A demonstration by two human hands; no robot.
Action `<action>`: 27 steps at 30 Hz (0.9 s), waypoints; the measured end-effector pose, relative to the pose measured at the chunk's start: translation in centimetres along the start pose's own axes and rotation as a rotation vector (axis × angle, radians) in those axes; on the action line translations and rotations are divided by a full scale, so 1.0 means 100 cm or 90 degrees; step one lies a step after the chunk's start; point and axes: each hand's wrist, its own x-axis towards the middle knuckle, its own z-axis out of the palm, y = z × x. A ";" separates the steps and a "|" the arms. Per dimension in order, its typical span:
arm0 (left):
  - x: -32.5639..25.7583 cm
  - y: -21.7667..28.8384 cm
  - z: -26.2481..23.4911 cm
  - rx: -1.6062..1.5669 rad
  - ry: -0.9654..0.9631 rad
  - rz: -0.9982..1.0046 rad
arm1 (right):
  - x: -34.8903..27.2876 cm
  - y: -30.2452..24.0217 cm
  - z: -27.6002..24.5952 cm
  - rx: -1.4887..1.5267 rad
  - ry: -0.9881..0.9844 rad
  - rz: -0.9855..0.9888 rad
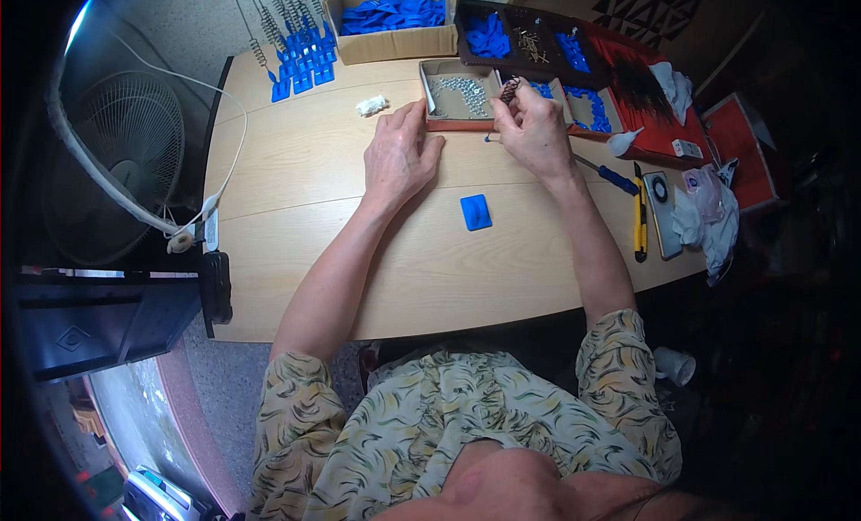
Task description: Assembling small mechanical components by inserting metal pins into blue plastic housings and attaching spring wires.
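Note:
My right hand (536,134) is closed in a pinch on a dark coil spring (509,91), above the right end of a shallow cardboard tray (459,125). Small silvery metal pieces (466,95) lie scattered in that tray. Beside its left front corner rests my left hand (400,159), fingers laid forward with the thumb apart, fingertips at the tray wall. A small blue-tipped end (487,138) shows on the table by the right hand; the rest of it is hidden. Between my forearms lies a blue square plate (476,212) with a raised middle.
Several blue bases with springs (300,68) stand at the far left. Behind are a cardboard box (399,46) of blue parts and a dark divided tray (529,68). At right lie a screwdriver (617,178), a yellow cutter (639,221) and a phone (663,212). A fan (126,162) stands left.

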 end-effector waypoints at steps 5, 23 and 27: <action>-0.001 0.002 0.000 -0.010 -0.004 -0.013 | -0.001 -0.007 0.002 -0.023 0.004 -0.007; 0.003 -0.003 0.005 -0.009 -0.016 -0.017 | 0.000 -0.008 -0.001 -0.048 -0.009 -0.018; 0.011 0.004 -0.001 -0.032 -0.034 -0.026 | 0.006 -0.008 -0.006 -0.043 -0.006 0.000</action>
